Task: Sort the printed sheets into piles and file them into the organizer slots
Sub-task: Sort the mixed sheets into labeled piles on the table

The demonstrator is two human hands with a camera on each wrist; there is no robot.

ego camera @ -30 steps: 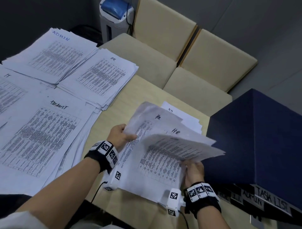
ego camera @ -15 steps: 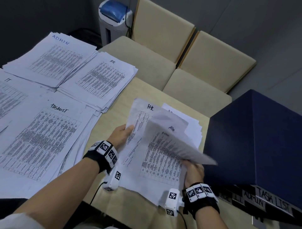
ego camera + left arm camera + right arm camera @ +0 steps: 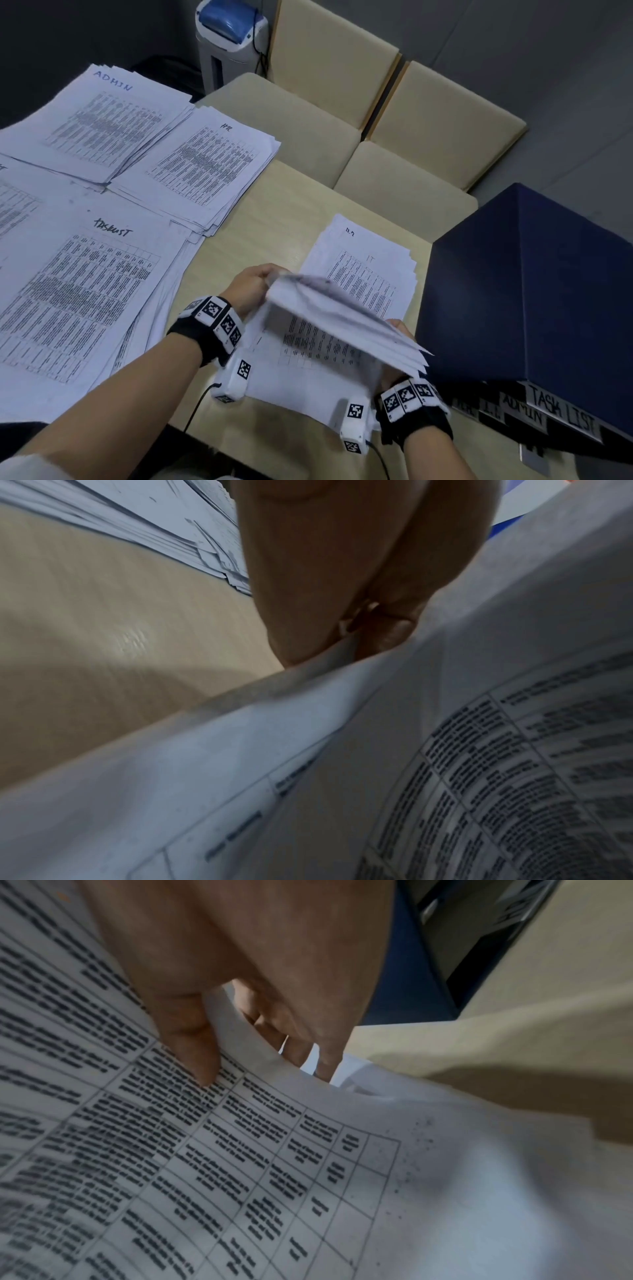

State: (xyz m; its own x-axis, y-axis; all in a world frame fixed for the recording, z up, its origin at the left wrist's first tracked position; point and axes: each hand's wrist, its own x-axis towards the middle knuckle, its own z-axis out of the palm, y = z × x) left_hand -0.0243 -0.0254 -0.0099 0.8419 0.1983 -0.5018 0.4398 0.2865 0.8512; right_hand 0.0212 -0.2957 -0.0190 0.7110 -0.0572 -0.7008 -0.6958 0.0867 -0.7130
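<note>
Folding sheets [image 3: 329, 346] between both hands, long axis left-to-right, fold upward

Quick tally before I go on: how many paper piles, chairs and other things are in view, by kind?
Blue organizer: 1
Paper piles lying on the table: 5 (ADMIN, HR, TASKLIST, left-edge pile, pile beside the organizer)
Lifted bundle: 1
Beige chairs: 2
White-and-blue machine: 1
Total: 10
</note>
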